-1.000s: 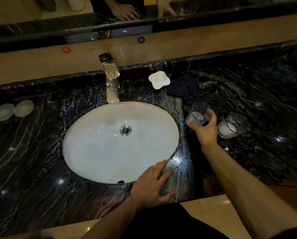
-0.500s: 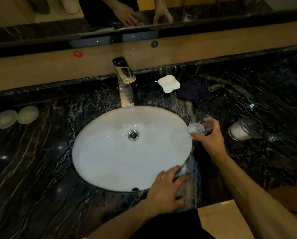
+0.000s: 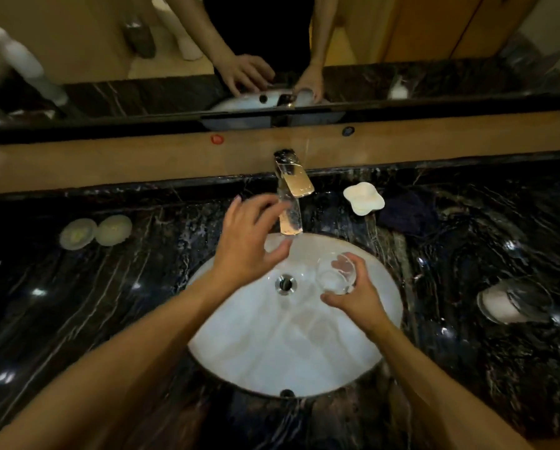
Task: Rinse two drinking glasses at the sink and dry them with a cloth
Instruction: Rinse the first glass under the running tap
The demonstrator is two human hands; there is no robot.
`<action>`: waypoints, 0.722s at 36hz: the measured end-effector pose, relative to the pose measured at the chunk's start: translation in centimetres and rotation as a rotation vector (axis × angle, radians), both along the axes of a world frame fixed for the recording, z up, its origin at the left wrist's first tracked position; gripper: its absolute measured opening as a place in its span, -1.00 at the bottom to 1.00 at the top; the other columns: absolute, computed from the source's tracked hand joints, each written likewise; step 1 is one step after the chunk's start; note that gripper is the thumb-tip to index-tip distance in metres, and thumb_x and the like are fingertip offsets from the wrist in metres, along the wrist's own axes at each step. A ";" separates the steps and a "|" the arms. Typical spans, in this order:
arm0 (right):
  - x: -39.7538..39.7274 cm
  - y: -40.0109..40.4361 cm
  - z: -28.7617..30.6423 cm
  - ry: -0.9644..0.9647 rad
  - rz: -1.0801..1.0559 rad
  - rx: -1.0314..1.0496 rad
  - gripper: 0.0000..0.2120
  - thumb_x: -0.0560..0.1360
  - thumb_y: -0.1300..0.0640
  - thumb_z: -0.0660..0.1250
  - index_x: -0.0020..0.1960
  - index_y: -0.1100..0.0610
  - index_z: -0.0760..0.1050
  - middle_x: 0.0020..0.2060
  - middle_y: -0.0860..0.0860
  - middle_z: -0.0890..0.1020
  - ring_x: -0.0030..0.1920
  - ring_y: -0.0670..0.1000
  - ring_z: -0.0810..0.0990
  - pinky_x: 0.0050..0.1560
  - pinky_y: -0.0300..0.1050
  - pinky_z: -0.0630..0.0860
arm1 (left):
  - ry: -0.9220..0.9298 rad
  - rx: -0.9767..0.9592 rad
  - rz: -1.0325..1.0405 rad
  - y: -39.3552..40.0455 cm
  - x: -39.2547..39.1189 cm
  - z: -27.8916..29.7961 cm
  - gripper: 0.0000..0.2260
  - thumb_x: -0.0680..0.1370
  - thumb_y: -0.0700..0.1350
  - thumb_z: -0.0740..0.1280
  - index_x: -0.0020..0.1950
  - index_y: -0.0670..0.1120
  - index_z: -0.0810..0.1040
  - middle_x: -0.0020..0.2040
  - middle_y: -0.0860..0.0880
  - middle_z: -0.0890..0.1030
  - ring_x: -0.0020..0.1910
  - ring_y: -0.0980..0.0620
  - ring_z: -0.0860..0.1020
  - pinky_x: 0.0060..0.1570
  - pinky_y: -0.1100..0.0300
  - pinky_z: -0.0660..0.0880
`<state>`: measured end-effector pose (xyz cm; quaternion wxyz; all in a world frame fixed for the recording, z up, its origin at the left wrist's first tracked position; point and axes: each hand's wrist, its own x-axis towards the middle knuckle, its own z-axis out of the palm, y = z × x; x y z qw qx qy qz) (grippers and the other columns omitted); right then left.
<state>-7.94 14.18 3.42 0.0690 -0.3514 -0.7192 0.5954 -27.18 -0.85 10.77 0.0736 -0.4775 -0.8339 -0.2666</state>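
My right hand (image 3: 358, 298) grips a clear drinking glass (image 3: 336, 275) over the white oval sink (image 3: 272, 345), right of the drain (image 3: 285, 283). My left hand (image 3: 251, 241) hovers open over the basin's back edge, fingers spread, just left of the chrome faucet (image 3: 291, 193). No water stream shows. A second glass (image 3: 515, 300) lies on its side on the black marble counter (image 3: 109, 303) at the right, with something white inside. A dark blue cloth (image 3: 407, 214) lies crumpled behind the sink at the right.
A white flower-shaped dish (image 3: 363, 198) sits right of the faucet. Two pale round pads (image 3: 95, 230) lie on the counter at the left. A tan ledge and a mirror run along the back.
My right hand carried the glass left from the counter to over the basin. My left hand rose from the sink's front rim to beside the faucet.
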 end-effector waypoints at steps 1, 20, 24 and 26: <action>-0.7 -0.2 -0.1 -0.002 0.019 -0.001 -0.22 0.31 0.31 0.57 0.31 -0.21 0.28 0.17 -0.15 0.54 0.12 -0.14 0.55 -0.07 -0.47 0.46 | 0.006 -0.009 0.019 0.5 -1.0 0.9 -0.43 0.47 0.13 0.35 0.45 0.03 0.38 0.39 -0.09 0.43 0.40 -0.07 0.39 0.48 -0.30 0.12; -7.7 -1.0 -1.6 -0.042 0.160 -0.078 -0.18 0.31 0.24 0.60 0.37 -0.19 0.24 0.20 -0.12 0.52 0.05 -0.17 0.55 -0.08 -0.36 0.52 | 0.191 -0.424 -0.146 7.0 -7.2 2.8 -0.47 0.52 0.22 0.33 0.43 0.05 0.42 0.47 -0.14 0.41 0.51 -0.19 0.30 0.46 -0.34 0.09; -7.8 -1.0 -2.0 -0.049 0.169 -0.069 -0.18 0.31 0.23 0.60 0.37 -0.19 0.23 0.21 -0.13 0.52 0.08 -0.19 0.55 0.02 -0.26 0.54 | 0.204 -0.379 -0.137 7.0 -7.3 2.9 -0.50 0.49 0.22 0.37 0.37 0.04 0.50 0.38 -0.13 0.49 0.42 -0.15 0.43 0.43 -0.45 -0.04; -7.8 -1.0 -2.1 -0.056 0.178 -0.063 -0.17 0.30 0.23 0.61 0.35 -0.21 0.23 0.20 -0.13 0.52 0.08 -0.17 0.54 0.04 -0.22 0.54 | 0.212 -0.363 -0.139 7.0 -7.5 3.2 -0.49 0.50 0.26 0.30 0.37 0.04 0.51 0.36 -0.12 0.52 0.33 -0.13 0.52 0.43 -0.46 -0.07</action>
